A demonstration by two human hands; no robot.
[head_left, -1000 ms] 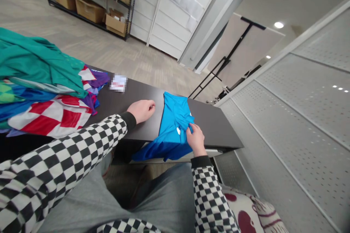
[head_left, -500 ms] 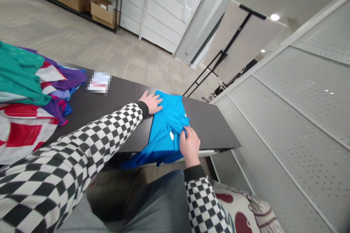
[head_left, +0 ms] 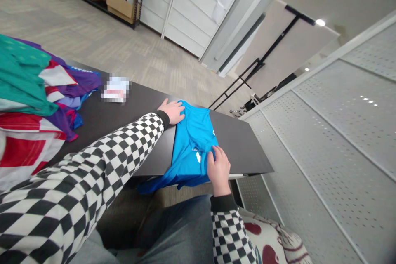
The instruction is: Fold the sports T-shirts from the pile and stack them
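Note:
A bright blue shirt (head_left: 194, 132), partly bunched and with small white print showing, lies across the dark table; its lower part hangs over the near edge. My left hand (head_left: 173, 112) rests palm down at the shirt's far left corner, fingers spread and their tips on the cloth. At the right side of the shirt, my right hand (head_left: 219, 170) has its thumb and fingers curled together at the fabric edge, pinching it near the white mark. The cloth between those fingertips is mostly hidden.
A heap of coloured garments (head_left: 27, 78) covers the table's left end. Beside it lies a blurred white and red packet (head_left: 115, 89). A perforated grey panel (head_left: 321, 132) stands close on the right. Beyond the dark table (head_left: 244, 144) are shelves with cardboard boxes (head_left: 120, 6).
The folded cloth near my right hand lies flatter, and more white lettering shows. Both hands stay at about the same places on the shirt. The view has shifted slightly.

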